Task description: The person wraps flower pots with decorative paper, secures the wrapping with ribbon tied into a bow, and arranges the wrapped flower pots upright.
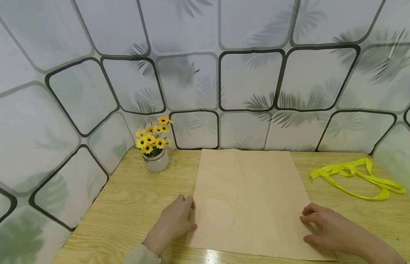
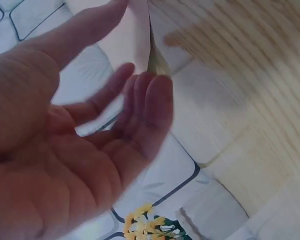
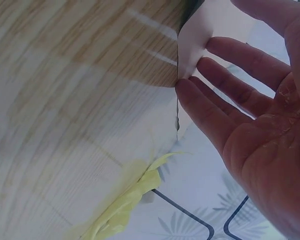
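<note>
A large sheet of brown kraft paper (image 1: 247,205) lies flat on the wooden table, its far edge against the wall. At its left edge is my left hand (image 1: 176,216), with loosely bent fingers beside the paper's border. In the left wrist view, that hand (image 2: 90,135) has its palm turned to the camera and nothing in its grasp. On the opposite side my right hand (image 1: 333,227) touches the paper's right edge with its fingertips. The right wrist view shows the fingers (image 3: 240,85) extended along the paper (image 3: 195,40), not curled round it.
A yellow ribbon (image 1: 353,176) lies loosely looped at the back right of the table (image 1: 132,205). Back left stands a small pale pot (image 1: 157,162) of yellow flowers (image 1: 152,139). A wall covering (image 1: 191,88) with rounded squares and leaf shapes borders the table behind.
</note>
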Demonstrator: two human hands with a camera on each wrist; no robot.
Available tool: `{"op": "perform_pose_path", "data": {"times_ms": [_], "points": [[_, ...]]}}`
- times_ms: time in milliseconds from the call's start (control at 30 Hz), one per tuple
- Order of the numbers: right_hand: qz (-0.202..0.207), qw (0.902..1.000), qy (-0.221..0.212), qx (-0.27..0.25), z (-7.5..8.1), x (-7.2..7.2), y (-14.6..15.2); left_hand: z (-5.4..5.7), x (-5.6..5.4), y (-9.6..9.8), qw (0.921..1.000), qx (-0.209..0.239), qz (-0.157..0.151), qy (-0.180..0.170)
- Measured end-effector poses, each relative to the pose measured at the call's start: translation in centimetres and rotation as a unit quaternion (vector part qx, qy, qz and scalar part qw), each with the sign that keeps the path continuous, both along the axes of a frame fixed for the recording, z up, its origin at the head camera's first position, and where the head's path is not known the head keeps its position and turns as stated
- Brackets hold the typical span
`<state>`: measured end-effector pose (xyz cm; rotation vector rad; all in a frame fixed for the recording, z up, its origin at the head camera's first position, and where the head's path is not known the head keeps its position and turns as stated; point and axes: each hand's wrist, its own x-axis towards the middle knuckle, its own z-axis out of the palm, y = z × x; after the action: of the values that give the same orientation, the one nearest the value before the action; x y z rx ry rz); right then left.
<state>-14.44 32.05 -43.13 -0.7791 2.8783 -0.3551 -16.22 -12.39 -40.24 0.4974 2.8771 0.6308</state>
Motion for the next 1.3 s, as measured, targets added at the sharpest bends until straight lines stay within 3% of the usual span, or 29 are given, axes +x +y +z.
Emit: {"op": "perform_pose_path", "data": {"times_ms": [100,200,267,700,833,967,1033,1100,1167,1300], "points": [[-0.020,0.9996,-0.015,0.013,0.2,0.0,-0.2,-0.1,-0.2,0.5,0.9979,0.001,-0.060,0.022],[-0.033,0.9989,-0.025,0.023,0.3,0.0,-0.4,-0.3,-0.4,1.0,0.9953,0.008,-0.096,0.002],[-0.029,0.9991,-0.022,0.023,0.3,0.1,-0.4,-0.3,-0.3,1.1,0.9944,0.000,-0.104,-0.018],[-0.035,0.9988,-0.027,0.021,0.0,0.3,-0.3,-0.6,-0.6,1.1,0.9937,-0.019,-0.106,-0.031],[-0.032,0.9990,-0.018,0.027,0.1,0.3,-0.3,-0.9,-1.1,1.0,0.9942,-0.003,-0.098,-0.045],[-0.033,0.9987,-0.020,0.032,0.3,0.3,-0.5,-1.2,-2.0,0.3,0.9954,0.061,-0.062,-0.041],[-0.037,0.9984,-0.025,0.035,0.4,0.4,-0.7,-1.3,-2.5,-0.1,0.9945,0.102,-0.019,-0.017],[-0.038,0.9983,-0.028,0.035,0.4,0.3,-0.8,-1.3,-3.1,-0.6,0.9864,0.156,0.048,0.014],[-0.036,0.9983,-0.027,0.036,0.4,0.3,-0.9,-1.4,-3.8,-1.0,0.9677,0.210,0.129,0.052],[-0.033,0.9986,-0.023,0.035,0.4,0.4,-1.0,-1.0,-5.3,-2.2,0.8994,0.320,0.278,0.106]]}}
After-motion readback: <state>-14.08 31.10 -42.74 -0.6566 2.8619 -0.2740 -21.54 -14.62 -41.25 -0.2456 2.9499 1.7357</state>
